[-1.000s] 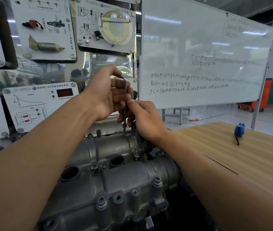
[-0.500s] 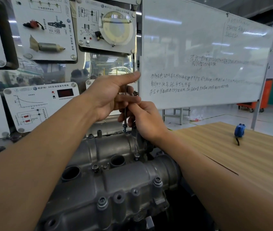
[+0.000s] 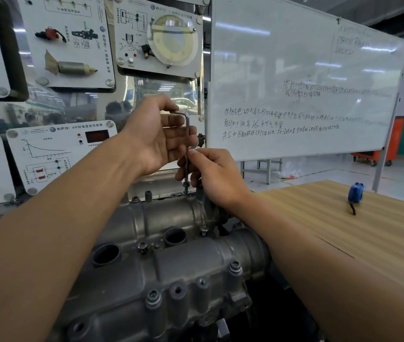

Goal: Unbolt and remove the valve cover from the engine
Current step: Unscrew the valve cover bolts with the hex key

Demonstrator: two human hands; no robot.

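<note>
The grey cast valve cover [image 3: 171, 255] fills the lower middle, with two round plug holes and several bolts along its edges. An L-shaped hex key [image 3: 187, 144] stands upright on a bolt [image 3: 185, 185] at the cover's far edge; the bolt head sits raised above the cover. My left hand [image 3: 156, 134] holds the key's short top arm with its thumb and fingers. My right hand [image 3: 211, 176] pinches the long shaft lower down between thumb and fingertips.
A wooden table [image 3: 344, 230] lies to the right with a blue tape measure [image 3: 356, 192] on it. Behind stand a whiteboard [image 3: 307, 82] and white sensor display panels [image 3: 60, 154] on the left.
My left hand has turned the key's short arm round at the top, and its fingers have opened out from a fist. My right hand stays on the shaft.
</note>
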